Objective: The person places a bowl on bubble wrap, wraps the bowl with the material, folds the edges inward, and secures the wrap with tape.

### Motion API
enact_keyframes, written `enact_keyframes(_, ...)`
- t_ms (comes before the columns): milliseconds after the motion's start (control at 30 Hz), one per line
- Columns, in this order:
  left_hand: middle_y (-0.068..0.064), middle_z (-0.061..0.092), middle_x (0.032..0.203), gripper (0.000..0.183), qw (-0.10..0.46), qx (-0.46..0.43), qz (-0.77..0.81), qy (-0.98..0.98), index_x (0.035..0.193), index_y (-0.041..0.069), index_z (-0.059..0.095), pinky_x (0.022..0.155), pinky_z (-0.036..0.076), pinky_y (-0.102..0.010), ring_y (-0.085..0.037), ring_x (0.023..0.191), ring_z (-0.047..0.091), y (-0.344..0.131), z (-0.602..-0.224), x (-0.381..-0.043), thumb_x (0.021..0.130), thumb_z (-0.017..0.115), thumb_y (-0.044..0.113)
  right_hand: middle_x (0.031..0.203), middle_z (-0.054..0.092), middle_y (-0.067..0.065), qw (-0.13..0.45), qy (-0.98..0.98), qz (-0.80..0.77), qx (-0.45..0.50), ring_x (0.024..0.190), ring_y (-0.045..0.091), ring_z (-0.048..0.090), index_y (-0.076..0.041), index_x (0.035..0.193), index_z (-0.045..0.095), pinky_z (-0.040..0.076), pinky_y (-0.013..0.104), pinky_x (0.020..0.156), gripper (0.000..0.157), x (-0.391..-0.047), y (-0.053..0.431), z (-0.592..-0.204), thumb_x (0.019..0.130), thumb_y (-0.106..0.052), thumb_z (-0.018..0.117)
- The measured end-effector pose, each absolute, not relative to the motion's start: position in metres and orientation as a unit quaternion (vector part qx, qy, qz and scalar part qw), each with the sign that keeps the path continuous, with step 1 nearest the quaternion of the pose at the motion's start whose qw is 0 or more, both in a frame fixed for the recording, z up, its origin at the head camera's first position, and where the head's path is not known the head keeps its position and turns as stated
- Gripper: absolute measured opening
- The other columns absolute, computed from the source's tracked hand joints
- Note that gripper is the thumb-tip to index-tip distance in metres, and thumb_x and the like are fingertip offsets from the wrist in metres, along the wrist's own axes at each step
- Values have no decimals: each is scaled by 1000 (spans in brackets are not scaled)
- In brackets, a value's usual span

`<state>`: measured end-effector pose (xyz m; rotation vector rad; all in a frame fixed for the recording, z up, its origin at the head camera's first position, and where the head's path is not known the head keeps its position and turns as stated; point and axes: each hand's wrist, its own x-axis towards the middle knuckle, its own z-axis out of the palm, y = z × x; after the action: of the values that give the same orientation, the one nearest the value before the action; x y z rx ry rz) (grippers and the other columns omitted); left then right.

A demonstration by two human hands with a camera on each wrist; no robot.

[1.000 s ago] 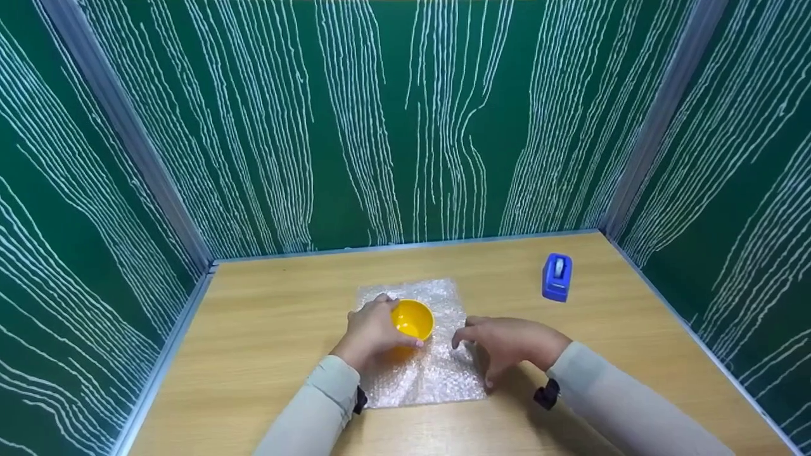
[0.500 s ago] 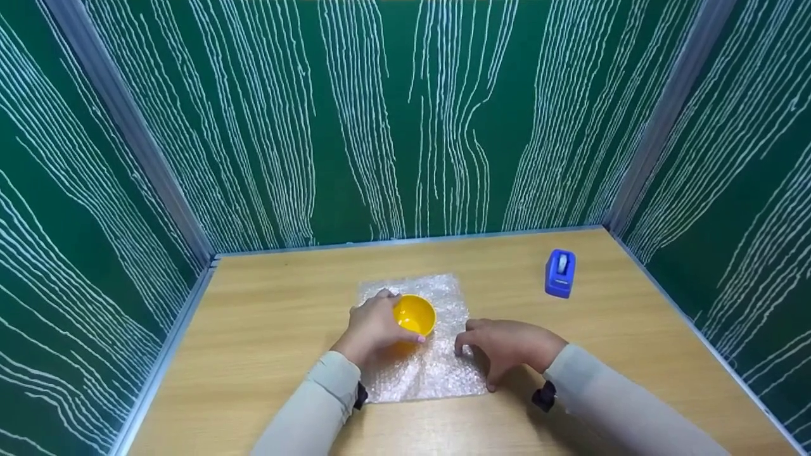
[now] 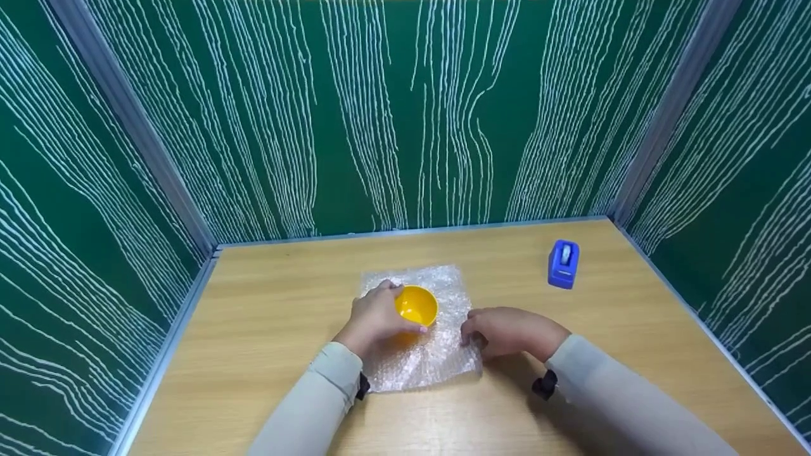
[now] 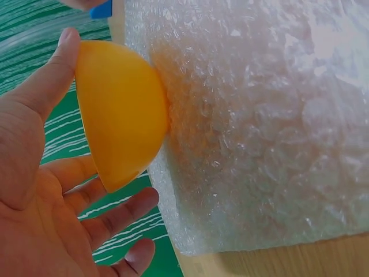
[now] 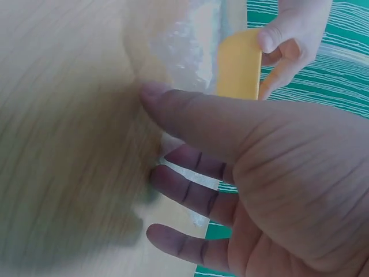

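Note:
A yellow bowl [image 3: 418, 306] stands upright on a sheet of bubble wrap [image 3: 418, 373]. My left hand [image 3: 375, 316] grips it from the left, thumb on the near side of the rim and fingers on the far side. In the left wrist view the rounded bottom of the bowl [image 4: 121, 115] meets the wrap [image 4: 259, 127]. At the sheet's right edge, my right hand [image 3: 518, 332] pinches the wrap, and the near right corner is bent up a little. The right wrist view has the thumb [image 5: 190, 112] at that edge, the other fingers partly hidden beneath it.
A blue tape dispenser [image 3: 563, 264] sits at the back right of the wooden table [image 3: 272, 329]. Green panels [image 3: 355, 126] with white wavy lines rise along the back and both sides, joined by grey posts.
My right hand has drawn its thumb and fingers together on the wrap's right edge, and the near right corner has come up and inward. The left hand stays on the bowl.

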<state>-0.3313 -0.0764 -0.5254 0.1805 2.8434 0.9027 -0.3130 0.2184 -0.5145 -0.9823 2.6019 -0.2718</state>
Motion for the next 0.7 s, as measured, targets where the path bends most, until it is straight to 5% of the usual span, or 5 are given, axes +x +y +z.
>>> enact_keyframes(333,-6,65,149,104,81,52,335,937,160,15,64,117,56,-53,-32,125,62,-76,-524,-328,72,107,52,105,80,-3,132,915,-106,-366,87,15,64,-20,120,89,68,44,103,27,-321,217,-510,101,-2,81)
enact_keyframes(600,-8,64,140,95,76,77,364,925,154,9,67,115,60,-49,-29,118,64,-78,-525,-327,76,106,48,112,84,0,81,920,-123,-364,93,16,72,-17,124,88,69,44,103,20,-330,207,-504,105,-17,83)
enact_keyframes(700,-10,61,149,97,79,83,357,927,157,7,64,118,59,-48,-30,122,65,-78,-524,-329,80,103,51,111,82,1,65,919,-139,-364,95,18,73,-17,121,88,69,44,103,17,-332,204,-502,105,-21,84)
